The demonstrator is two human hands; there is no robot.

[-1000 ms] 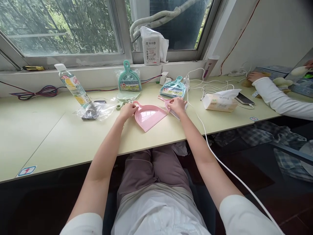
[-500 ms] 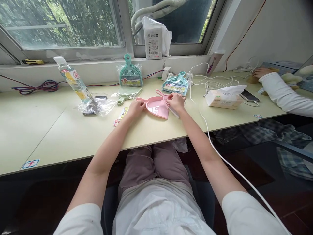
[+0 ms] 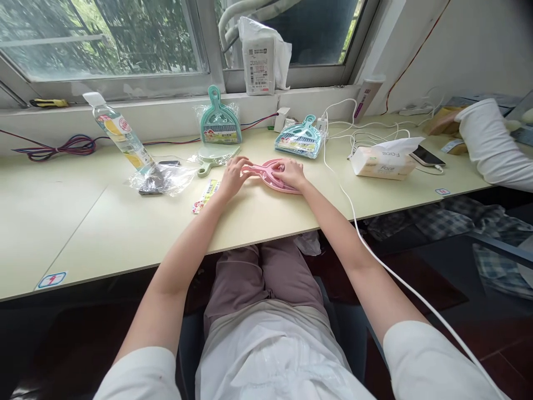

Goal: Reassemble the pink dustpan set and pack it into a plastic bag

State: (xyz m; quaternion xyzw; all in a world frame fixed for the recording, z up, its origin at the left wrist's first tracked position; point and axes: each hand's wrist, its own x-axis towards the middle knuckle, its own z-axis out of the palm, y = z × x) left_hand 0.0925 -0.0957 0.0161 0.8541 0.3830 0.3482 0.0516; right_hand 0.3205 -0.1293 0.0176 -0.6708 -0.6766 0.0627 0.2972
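A pink dustpan (image 3: 278, 186) lies on the table in front of me, its handle pointing left. The matching pink brush (image 3: 268, 173) rests on top of it, handle over handle. My left hand (image 3: 234, 176) is closed round the handle ends at the left. My right hand (image 3: 290, 173) grips the brush's wide part, thumb and fingers pressed on it; the bristles are hidden. Just left of my left hand lies a printed label card (image 3: 207, 196). Behind it sits a pale green dustpan (image 3: 219, 151) in clear wrapping.
Two wrapped teal dustpan-and-brush sets (image 3: 220, 123) stand at the back. A tilted bottle (image 3: 122, 138) and crumpled plastic (image 3: 172, 180) are left. To the right are a tissue pack (image 3: 383, 162), a white cable (image 3: 347, 203), a phone (image 3: 427, 156) and another person's sleeve (image 3: 485, 139).
The pink brush has swung from the dustpan's right side onto the pan, its handle now pointing left. My right hand moved left with it, and my left hand now reaches the handles.
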